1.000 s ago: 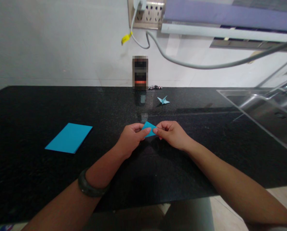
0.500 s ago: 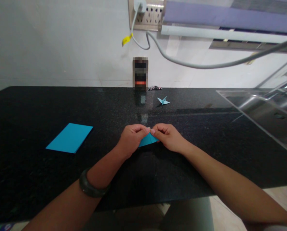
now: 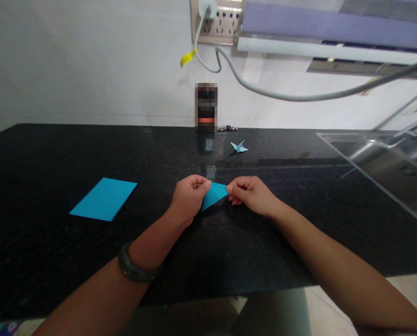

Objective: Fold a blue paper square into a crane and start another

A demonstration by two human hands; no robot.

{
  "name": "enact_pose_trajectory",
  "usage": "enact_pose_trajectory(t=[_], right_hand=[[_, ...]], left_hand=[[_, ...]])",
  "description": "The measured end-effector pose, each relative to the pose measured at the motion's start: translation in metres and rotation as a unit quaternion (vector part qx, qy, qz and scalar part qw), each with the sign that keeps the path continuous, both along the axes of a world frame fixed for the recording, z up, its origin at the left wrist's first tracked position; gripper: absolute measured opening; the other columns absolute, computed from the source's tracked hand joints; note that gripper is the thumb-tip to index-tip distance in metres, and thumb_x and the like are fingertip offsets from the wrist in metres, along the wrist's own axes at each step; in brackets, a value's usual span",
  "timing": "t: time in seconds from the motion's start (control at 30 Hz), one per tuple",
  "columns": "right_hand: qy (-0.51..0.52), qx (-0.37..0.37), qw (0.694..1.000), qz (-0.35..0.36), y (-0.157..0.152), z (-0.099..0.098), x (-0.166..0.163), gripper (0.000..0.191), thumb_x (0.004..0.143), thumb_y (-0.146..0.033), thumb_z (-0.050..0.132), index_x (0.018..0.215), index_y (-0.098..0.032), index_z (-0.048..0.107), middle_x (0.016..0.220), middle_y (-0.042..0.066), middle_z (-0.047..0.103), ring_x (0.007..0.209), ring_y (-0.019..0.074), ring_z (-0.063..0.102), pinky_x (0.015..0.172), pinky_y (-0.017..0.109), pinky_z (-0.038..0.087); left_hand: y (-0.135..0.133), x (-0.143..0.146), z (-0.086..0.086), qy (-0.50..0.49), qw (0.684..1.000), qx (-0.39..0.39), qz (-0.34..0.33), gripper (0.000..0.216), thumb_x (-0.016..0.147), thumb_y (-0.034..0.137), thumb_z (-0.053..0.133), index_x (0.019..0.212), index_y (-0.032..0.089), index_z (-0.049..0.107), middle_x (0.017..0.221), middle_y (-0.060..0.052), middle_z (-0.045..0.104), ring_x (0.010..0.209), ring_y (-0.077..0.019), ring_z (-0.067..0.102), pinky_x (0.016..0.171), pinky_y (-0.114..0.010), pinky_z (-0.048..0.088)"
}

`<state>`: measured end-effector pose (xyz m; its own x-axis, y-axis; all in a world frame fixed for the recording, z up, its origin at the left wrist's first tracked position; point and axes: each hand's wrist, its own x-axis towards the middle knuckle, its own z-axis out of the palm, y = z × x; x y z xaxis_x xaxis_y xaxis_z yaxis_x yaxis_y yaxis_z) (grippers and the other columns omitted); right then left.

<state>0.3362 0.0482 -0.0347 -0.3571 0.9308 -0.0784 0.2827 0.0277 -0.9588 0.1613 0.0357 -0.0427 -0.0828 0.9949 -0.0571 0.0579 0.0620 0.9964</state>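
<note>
Between my hands is a piece of folded blue paper (image 3: 215,194), showing as a small triangle with creases. My left hand (image 3: 190,198) pinches its left edge between thumb and fingers. The right-hand corner is gripped by the thumb and index finger of my right hand (image 3: 248,193); its other fingers curl below. Parts of the paper are hidden behind my left fingers. To the left, a flat stack of blue paper (image 3: 103,199) lies on the dark counter. Beyond my hands rests a small light-blue folded paper crane (image 3: 239,147).
A pixelated phone-like object (image 3: 206,106) leans on the wall, a beaded strand (image 3: 227,128) beside it. The black countertop (image 3: 54,158) runs to a steel sink (image 3: 397,172) on the right. A grey cable (image 3: 299,98) hangs across from the wall socket (image 3: 220,23).
My right hand has moved right along the paper, away from my left hand, which still pinches it. More of the blue triangle now shows between them. The view has shifted slightly.
</note>
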Motion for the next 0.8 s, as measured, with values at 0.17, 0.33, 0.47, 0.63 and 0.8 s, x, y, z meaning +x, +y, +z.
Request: enact_pose_trajectory(t=[0.17,0.33,0.47,0.63,0.8], right_hand=[[0.123,-0.099,0.983,-0.09,-0.004,-0.004,-0.01,0.038,0.071,-0.05,0.061,0.06,-0.015,0.051,0.052,-0.003,0.054,0.041,0.0054,0.048,0.038,0.017,0.04],[0.131,-0.12,0.983,-0.046,-0.009,-0.007,-0.021,0.034,0.06,-0.043,0.073,0.067,-0.014,0.056,0.057,-0.001,0.06,0.044,0.0053,0.05,0.039,0.016,0.041],[0.153,-0.098,0.982,-0.042,-0.009,-0.01,-0.021,0.031,0.065,-0.04,0.07,0.062,-0.013,0.055,0.057,0.0,0.062,0.045,0.005,0.052,0.043,0.016,0.042],[0.219,-0.059,0.974,-0.005,-0.009,-0.009,-0.02,0.026,0.07,-0.039,0.067,0.074,-0.014,0.061,0.066,0.0,0.065,0.053,0.0061,0.057,0.049,0.018,0.046],[0.226,-0.038,0.973,0.018,-0.012,-0.006,-0.023,0.026,0.06,-0.029,0.077,0.074,-0.017,0.06,0.063,-0.003,0.064,0.055,0.0071,0.058,0.05,0.018,0.046]], left_hand=[[0.002,0.001,0.001,-0.055,0.996,-0.025,0.069,0.017,0.065,0.03,0.064,0.066,0.014,0.056,0.051,0.004,0.051,0.047,-0.0079,0.045,0.048,-0.021,0.037],[-0.002,0.005,0.003,-0.082,0.996,-0.03,0.022,0.016,0.065,0.027,0.066,0.066,0.014,0.056,0.052,0.004,0.054,0.048,-0.0083,0.049,0.05,-0.022,0.04],[-0.002,0.005,0.004,-0.118,0.992,-0.047,0.027,0.013,0.068,0.023,0.064,0.066,0.014,0.055,0.052,0.004,0.054,0.048,-0.0084,0.05,0.051,-0.022,0.042],[0.0,0.002,0.007,-0.243,0.958,-0.149,-0.046,0.012,0.077,0.019,0.055,0.067,0.012,0.055,0.056,-0.003,0.06,0.05,-0.0125,0.056,0.051,-0.025,0.044],[0.0,0.001,0.008,-0.302,0.931,-0.182,-0.096,0.012,0.078,0.014,0.053,0.069,0.01,0.059,0.056,-0.003,0.06,0.046,-0.0108,0.054,0.047,-0.022,0.041]])
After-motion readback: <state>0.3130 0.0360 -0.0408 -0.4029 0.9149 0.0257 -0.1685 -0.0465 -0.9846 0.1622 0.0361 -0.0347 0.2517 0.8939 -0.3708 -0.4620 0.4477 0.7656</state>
